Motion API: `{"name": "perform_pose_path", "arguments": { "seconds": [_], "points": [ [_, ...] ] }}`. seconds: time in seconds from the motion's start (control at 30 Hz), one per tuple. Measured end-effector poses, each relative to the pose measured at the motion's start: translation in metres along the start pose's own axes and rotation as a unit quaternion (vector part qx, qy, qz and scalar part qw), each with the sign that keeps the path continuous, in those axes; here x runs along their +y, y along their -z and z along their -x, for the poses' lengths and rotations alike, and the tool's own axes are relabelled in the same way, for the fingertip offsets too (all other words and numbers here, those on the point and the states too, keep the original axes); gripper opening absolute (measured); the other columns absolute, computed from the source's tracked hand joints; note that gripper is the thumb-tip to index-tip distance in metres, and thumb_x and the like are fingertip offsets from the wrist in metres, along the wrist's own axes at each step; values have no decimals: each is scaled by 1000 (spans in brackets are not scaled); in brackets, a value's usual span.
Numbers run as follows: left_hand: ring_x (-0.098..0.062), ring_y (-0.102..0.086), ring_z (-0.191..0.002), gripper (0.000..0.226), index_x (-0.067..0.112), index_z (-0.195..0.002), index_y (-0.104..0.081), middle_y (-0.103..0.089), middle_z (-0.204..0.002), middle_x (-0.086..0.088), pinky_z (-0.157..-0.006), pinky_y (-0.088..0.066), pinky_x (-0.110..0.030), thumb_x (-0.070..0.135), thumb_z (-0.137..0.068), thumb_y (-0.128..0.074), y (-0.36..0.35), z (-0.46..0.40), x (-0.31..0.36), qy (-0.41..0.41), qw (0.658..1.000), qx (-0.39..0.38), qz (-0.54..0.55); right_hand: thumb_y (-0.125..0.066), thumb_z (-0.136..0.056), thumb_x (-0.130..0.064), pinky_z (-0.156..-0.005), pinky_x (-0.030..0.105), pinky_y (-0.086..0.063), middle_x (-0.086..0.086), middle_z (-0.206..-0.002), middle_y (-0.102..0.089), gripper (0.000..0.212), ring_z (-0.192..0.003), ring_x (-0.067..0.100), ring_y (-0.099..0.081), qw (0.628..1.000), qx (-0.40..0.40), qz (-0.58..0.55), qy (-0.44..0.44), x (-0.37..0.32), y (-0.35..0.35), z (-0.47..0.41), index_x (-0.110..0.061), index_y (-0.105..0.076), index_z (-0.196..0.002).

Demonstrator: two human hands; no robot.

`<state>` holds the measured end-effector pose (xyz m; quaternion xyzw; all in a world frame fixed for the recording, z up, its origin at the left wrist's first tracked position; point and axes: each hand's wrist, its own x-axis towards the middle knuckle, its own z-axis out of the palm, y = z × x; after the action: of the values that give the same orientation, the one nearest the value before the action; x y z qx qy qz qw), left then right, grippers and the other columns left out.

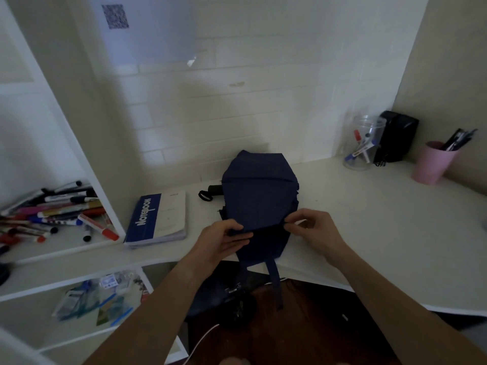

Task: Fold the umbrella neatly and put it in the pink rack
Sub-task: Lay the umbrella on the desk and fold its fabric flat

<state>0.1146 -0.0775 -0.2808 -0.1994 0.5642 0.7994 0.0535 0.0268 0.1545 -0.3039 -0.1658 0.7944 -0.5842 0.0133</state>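
Observation:
A dark blue umbrella point(259, 192) lies collapsed on the white desk point(382, 227), its canopy spread in flat panels. Its black handle with a wrist loop point(210, 192) sticks out to the left. A blue strap point(275, 283) hangs over the desk's front edge. My left hand point(224, 242) pinches the near left edge of the fabric. My right hand point(313, 229) pinches the near right edge. A pink cup point(431, 167) holding dark pens stands at the far right of the desk.
A blue and white notebook point(158, 219) lies left of the umbrella. A clear jar of markers point(365, 143) and a black box point(396, 139) stand at the back right. The left shelf point(60, 246) holds several markers. Dark items sit under the desk.

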Motion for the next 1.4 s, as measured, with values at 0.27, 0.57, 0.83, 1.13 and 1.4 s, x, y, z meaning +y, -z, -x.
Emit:
{"name": "perform_pose_path", "arguments": {
  "seconds": [0.27,0.57,0.83,1.13,1.4],
  "points": [
    [-28,-72,-107,29,0,-114,-72,-78,-110,-12,-102,-55,-41,16,-90,-72,3,-6,-10,-53,995,15,-79,-76,-81,-4,-80,28,-54,0,-87,-78,19,-79,14,-74,995,-63,83,12,6,19,12,-22,-76,-77],
    [-13,-72,-79,27,12,-66,-78,-76,-79,-4,-70,-53,-14,11,-92,-70,8,4,-19,-138,964,4,-228,-79,-84,-28,-54,25,-46,11,-74,-65,34,-62,18,-55,980,1,-68,-187,-17,-10,22,5,-76,-92],
    [-11,-63,-94,38,24,-53,-59,-66,-101,4,-89,-51,-29,30,-83,-81,33,-12,-41,-328,785,149,-505,-77,-82,-41,-55,28,-44,9,-68,-69,39,-63,16,-60,976,30,166,-134,-7,-25,24,-5,-73,-69],
    [-28,-22,-155,57,20,-152,-45,-29,-166,-10,-126,-21,-49,27,-95,-45,37,-24,-36,-450,540,-26,-711,-73,-82,-48,-63,30,-45,-4,-95,-56,40,-80,18,-57,922,80,377,-41,-17,-38,31,-20,-53,-102],
    [-26,-18,-156,57,42,-158,-24,-13,-170,-10,-125,-21,-44,46,-101,-17,51,-34,-29,-353,537,-76,-762,-30,-100,-53,-122,39,-27,1,-161,-33,57,-148,21,-30,839,-143,479,217,10,-26,-11,-30,-40,-150]
  ]
}}
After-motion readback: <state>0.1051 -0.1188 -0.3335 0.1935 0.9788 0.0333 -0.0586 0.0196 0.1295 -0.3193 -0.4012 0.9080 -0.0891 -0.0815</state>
